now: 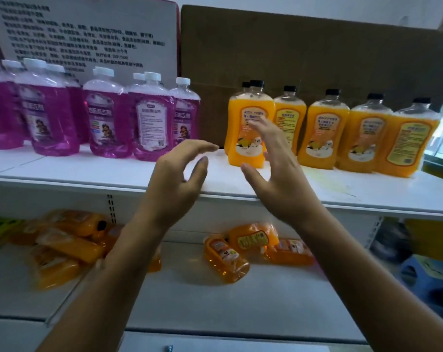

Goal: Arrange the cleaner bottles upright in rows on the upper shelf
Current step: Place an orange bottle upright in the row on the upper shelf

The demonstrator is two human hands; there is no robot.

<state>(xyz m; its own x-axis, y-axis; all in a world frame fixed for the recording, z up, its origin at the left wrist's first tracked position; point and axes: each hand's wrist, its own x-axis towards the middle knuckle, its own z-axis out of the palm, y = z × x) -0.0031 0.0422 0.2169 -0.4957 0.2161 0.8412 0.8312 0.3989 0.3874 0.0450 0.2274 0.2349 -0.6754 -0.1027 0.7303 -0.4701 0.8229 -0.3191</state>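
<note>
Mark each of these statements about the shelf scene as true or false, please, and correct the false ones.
1. The purple cleaner bottles with white caps stand upright on the white upper shelf. True.
2. The left hand holds an orange bottle in its grip. False: both the left hand and the right hand are open and hold nothing.
3. Several orange cleaner bottles lie on their sides on the white lower shelf. True.
4. The upright orange cleaner bottles with black caps stand to the left of the purple ones. False: they stand to the right.
5. A brown cardboard sheet stands behind the upright orange bottles. True.
</note>
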